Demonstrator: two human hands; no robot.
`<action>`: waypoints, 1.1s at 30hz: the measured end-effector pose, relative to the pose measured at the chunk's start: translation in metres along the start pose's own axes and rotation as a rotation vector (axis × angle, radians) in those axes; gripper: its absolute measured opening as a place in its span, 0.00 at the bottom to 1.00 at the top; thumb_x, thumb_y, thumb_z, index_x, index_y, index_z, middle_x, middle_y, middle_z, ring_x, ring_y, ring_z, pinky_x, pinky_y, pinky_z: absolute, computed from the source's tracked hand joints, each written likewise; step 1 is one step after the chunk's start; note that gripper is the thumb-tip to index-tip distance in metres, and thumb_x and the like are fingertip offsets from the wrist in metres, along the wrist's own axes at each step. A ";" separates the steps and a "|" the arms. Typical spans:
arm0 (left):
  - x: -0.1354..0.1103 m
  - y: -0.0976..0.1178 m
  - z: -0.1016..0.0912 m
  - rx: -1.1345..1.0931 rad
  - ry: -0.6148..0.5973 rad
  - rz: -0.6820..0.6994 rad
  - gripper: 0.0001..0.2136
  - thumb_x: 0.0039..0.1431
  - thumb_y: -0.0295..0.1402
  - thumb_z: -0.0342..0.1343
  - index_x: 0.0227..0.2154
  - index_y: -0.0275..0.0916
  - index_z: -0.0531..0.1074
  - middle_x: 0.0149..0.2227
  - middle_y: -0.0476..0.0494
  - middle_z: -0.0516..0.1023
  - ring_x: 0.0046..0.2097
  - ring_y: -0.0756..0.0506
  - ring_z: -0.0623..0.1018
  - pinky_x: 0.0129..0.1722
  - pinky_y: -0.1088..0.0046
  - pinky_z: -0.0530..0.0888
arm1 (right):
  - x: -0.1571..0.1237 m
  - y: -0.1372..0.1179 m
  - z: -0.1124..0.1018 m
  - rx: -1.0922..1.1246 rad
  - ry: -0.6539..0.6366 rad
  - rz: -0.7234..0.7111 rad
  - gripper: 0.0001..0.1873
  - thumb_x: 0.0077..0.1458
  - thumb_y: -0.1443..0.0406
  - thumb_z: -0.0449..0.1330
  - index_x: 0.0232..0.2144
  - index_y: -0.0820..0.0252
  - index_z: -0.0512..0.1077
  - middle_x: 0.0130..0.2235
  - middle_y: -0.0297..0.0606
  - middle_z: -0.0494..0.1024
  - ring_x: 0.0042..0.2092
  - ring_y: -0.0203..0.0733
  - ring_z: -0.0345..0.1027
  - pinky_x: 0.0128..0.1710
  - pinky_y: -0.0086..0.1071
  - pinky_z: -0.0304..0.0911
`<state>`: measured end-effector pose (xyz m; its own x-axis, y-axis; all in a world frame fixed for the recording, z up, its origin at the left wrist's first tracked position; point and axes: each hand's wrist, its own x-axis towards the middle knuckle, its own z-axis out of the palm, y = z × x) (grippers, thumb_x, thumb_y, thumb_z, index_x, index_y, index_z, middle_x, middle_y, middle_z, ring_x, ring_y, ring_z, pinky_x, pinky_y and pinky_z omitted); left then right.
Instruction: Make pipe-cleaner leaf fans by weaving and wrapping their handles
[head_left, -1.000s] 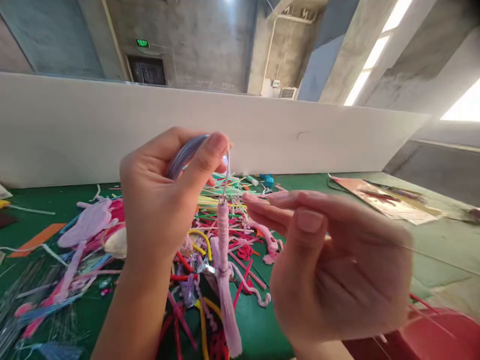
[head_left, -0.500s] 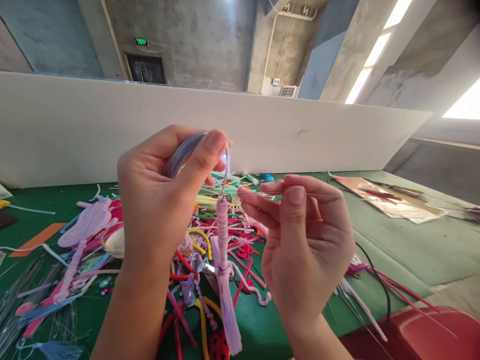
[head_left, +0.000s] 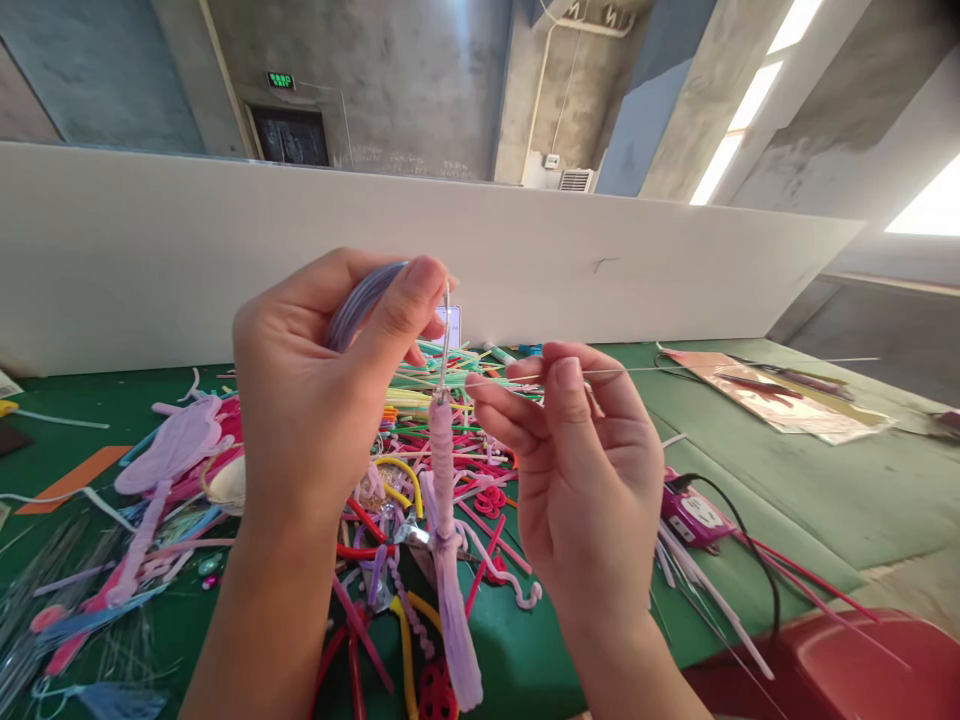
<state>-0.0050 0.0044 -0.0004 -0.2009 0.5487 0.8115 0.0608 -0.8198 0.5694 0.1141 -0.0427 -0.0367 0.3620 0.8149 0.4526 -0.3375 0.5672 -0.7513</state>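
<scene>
A concrete hall is seen behind a white partition (head_left: 150,260) that bounds a green bench (head_left: 787,480), on which a heap of coloured pipe cleaners (head_left: 487,500) is spread. Above the heap, the left hand (head_left: 315,400) is closed on a coil of lilac cord (head_left: 360,305), pinned under the thumb; beside the thumb a lilac tassel (head_left: 444,470) is hung from a thin upright wire. A fine thread (head_left: 712,368), stretched out to the right, is pinched by the right hand (head_left: 585,480), just beside the tassel's top.
</scene>
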 end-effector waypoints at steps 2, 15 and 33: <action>0.001 0.000 -0.001 -0.015 -0.002 -0.005 0.08 0.53 0.42 0.67 0.24 0.46 0.79 0.22 0.52 0.76 0.23 0.51 0.70 0.22 0.67 0.64 | 0.001 0.000 -0.001 0.037 0.001 0.026 0.03 0.63 0.62 0.58 0.36 0.55 0.69 0.33 0.31 0.79 0.36 0.38 0.81 0.33 0.27 0.77; 0.002 -0.002 -0.001 -0.021 -0.017 0.029 0.06 0.54 0.39 0.67 0.24 0.46 0.79 0.22 0.52 0.76 0.23 0.51 0.71 0.22 0.67 0.64 | 0.006 -0.001 -0.002 -0.017 0.067 0.009 0.06 0.61 0.61 0.59 0.35 0.57 0.71 0.31 0.32 0.80 0.33 0.37 0.80 0.29 0.25 0.77; 0.002 -0.002 -0.004 -0.050 -0.030 0.009 0.05 0.54 0.40 0.66 0.25 0.49 0.79 0.22 0.52 0.76 0.23 0.50 0.71 0.24 0.68 0.69 | 0.066 -0.026 -0.117 -0.692 -0.093 0.140 0.19 0.53 0.54 0.64 0.43 0.59 0.76 0.25 0.33 0.74 0.21 0.34 0.65 0.20 0.31 0.62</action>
<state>-0.0092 0.0066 -0.0010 -0.1708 0.5457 0.8204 0.0133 -0.8312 0.5557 0.2489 -0.0175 -0.0434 0.2694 0.8989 0.3455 0.2653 0.2756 -0.9239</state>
